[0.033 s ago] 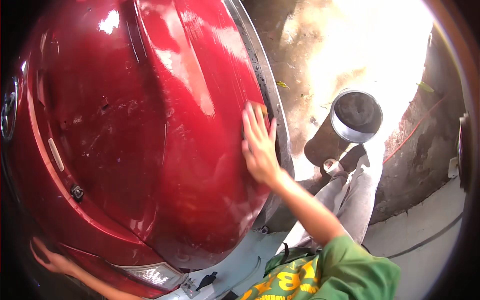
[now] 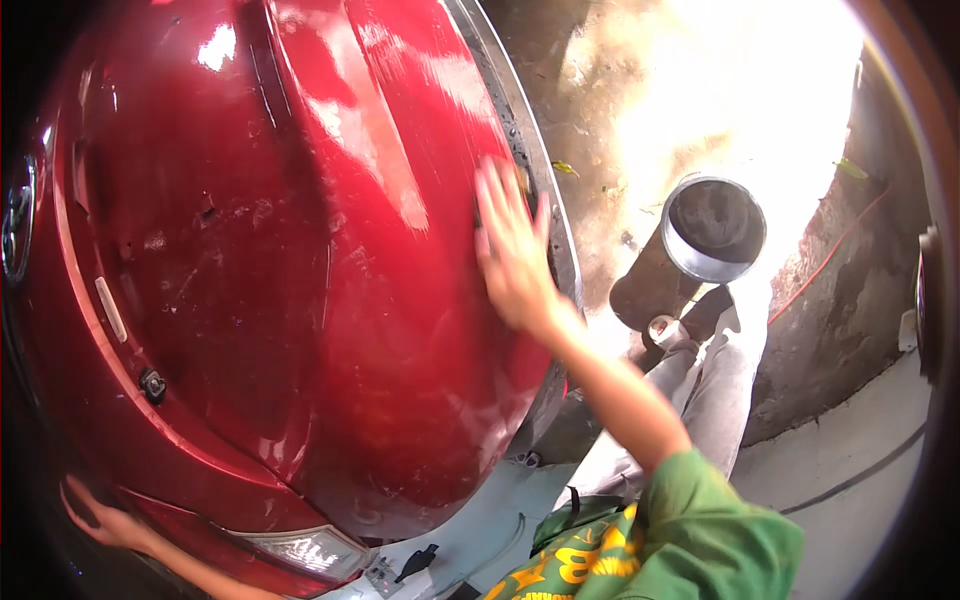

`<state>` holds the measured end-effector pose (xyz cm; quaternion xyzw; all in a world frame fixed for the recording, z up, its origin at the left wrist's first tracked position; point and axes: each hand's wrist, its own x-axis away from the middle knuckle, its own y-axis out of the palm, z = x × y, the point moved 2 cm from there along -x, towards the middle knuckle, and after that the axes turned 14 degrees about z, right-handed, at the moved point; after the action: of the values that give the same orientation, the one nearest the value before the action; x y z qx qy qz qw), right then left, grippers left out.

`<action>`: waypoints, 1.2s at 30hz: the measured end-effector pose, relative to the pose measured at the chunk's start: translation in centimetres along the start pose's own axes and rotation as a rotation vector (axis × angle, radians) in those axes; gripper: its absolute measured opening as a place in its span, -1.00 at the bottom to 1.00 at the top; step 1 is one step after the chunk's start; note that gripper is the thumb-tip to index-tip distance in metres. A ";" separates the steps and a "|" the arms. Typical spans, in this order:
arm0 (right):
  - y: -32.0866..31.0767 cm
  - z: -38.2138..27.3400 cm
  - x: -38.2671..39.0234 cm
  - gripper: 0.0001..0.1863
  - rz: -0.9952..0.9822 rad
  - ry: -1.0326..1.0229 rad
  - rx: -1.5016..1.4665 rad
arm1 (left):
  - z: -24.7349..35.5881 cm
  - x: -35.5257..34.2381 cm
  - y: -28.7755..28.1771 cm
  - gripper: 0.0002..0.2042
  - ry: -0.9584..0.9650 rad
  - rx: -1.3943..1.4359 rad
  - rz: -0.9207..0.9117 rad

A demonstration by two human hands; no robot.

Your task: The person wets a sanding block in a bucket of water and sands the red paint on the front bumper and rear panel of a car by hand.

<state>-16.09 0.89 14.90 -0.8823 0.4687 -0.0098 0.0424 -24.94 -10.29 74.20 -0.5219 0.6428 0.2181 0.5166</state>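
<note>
My right hand is laid on the red car hood near its outer edge, fingers stretched over a small dark-and-tan pad that is mostly hidden beneath them. The hand is slightly blurred. At the lower left, my left hand rests by the car's dark front edge, below an oval chrome badge, with its fingers apart. A headlight lies between that hand and my body. The glossy paint shows streaks, small dark marks and a pale strip.
A metal bucket stands beside the car on sunlit, stained concrete, just beyond my legs and feet. A thin red cord runs along the ground at right. Small dark items lie on the pale floor near the headlight.
My right hand has slid toward the top of the view along the hood's edge, with the pad under it. My left hand stays in place.
</note>
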 end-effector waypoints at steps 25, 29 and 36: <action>-1.6 -3.3 9.7 -0.29 -0.045 -0.071 -0.105 | -0.6 -0.4 1.4 -0.56 0.232 -0.135 -0.062; -3.8 -3.0 22.2 -0.21 -0.210 0.080 -0.130 | -0.8 -2.4 1.3 -0.48 0.029 -0.063 -0.045; -0.4 2.1 -0.1 -0.43 0.190 -0.021 -0.073 | -2.2 -2.6 3.4 -0.44 0.107 -0.050 -0.067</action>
<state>-15.69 1.35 12.81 -0.8350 0.5496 0.0207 0.0161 -29.09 -9.68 76.48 -0.5668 0.6461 0.1884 0.4751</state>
